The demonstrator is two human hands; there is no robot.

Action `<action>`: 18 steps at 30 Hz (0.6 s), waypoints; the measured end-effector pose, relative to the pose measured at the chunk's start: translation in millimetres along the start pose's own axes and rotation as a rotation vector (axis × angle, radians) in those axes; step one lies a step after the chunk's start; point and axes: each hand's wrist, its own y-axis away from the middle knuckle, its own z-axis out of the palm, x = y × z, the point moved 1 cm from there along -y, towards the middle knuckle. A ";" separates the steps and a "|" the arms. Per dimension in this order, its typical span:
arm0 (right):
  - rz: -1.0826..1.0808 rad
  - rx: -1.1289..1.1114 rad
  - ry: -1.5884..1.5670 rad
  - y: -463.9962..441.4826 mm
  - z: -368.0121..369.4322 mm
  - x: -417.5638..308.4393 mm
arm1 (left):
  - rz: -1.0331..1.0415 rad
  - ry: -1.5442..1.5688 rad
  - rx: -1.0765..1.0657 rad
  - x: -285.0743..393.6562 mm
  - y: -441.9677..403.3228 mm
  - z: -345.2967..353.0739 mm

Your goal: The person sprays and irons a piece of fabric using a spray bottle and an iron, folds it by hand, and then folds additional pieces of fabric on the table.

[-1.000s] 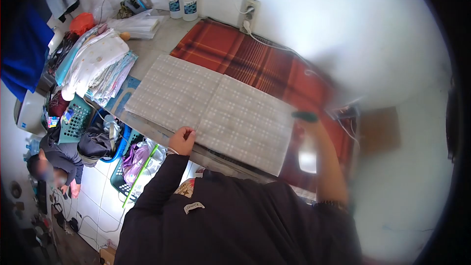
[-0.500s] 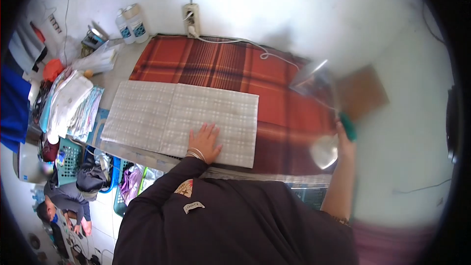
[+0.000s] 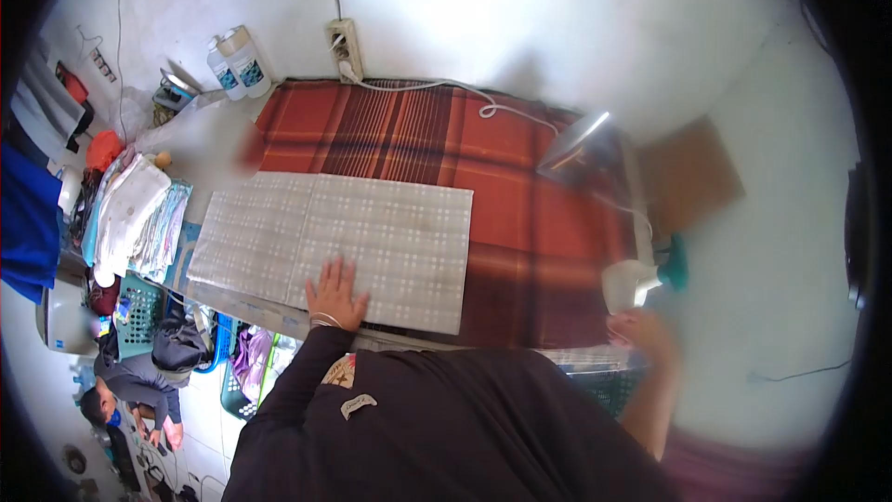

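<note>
My left hand [image 3: 336, 296] lies flat on a folded light grey checked cloth [image 3: 400, 242], fingers spread. A fold line crosses the cloth left of the hand. At the right end of the table is a white bottle with a green head [image 3: 629, 284], seemingly a spray bottle. Just below it is my right hand [image 3: 641, 330]; its fingers are blurred and look curled, and I cannot tell whether it touches the bottle. A shiny metal, iron-like object [image 3: 581, 146] stands farther back. Under the cloth spreads a red plaid cover [image 3: 530, 242].
A white cord runs from the wall socket [image 3: 344, 51] along the back. Left stand two white bottles [image 3: 237, 63] and a pile of folded clothes [image 3: 135, 214]. A brown board [image 3: 692, 177] leans at the right wall. Lower left, another person [image 3: 139, 376] sits near baskets.
My right hand has moved off the green head to below the white bottle, which shifted slightly. My left hand stays flat on the cloth; the view has shifted a little.
</note>
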 end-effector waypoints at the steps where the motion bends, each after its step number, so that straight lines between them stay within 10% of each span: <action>1: -0.102 -0.033 -0.088 -9.2 15.7 -21.7 | -0.013 -0.002 -0.009 -10.1 2.5 1.5; 7: -0.697 0.730 -0.322 -278.8 -19.1 -60.9 | -0.369 0.004 0.004 -54.0 24.1 -15.6; 11: -0.443 0.342 -0.854 -332.8 -61.7 -103.3 | -0.490 0.156 0.170 -93.5 72.2 -19.5; 14: -0.411 0.293 -0.512 -254.4 -33.1 -178.2 | -0.515 0.249 0.358 -123.6 104.1 -4.0; 16: -0.512 0.379 0.304 -180.8 20.6 -237.6 | -0.487 0.453 0.517 -141.3 115.9 18.7; 18: -0.895 0.144 0.551 -180.0 62.6 -238.3 | -0.564 0.517 0.474 -133.4 122.5 12.0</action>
